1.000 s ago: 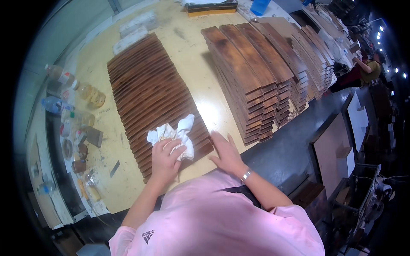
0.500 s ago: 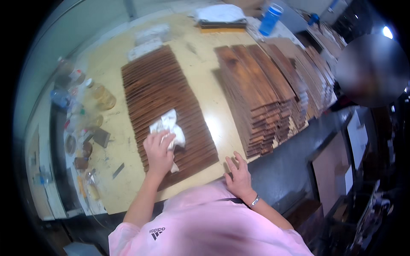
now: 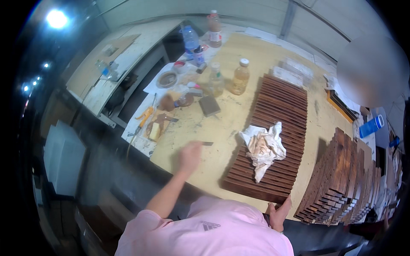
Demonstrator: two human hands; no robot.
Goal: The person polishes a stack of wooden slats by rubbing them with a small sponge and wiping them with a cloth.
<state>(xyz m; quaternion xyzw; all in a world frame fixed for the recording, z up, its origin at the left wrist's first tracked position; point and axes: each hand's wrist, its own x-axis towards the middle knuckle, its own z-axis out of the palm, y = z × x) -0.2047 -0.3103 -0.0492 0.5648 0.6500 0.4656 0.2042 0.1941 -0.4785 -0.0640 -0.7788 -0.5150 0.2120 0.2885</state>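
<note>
My left hand (image 3: 191, 155), smeared by motion, is over the near left of the table at one end of a small flat dark strip (image 3: 208, 144). Whether its fingers grip the strip cannot be made out. A crumpled, brown-stained white cloth (image 3: 265, 147) lies on a row of dark brown wooden slats (image 3: 279, 109), set side by side with grooves between them. At the near right corner of this row is my right hand (image 3: 279, 214), thumb and fingers apart, fingertips by the wood and nothing held.
Stacked brown boards (image 3: 337, 170) stand to the right, near a blue bottle (image 3: 371, 126). A capped bottle of yellowish liquid (image 3: 240, 77), a dark square block (image 3: 209, 106), a round tin (image 3: 166, 79) and an orange-handled tool (image 3: 145, 116) are on the left side.
My left hand has let go of the cloth and moved left to the dark strip; the cloth stays on the slats. My right hand has come to the slats' near corner. The view has swung left.
</note>
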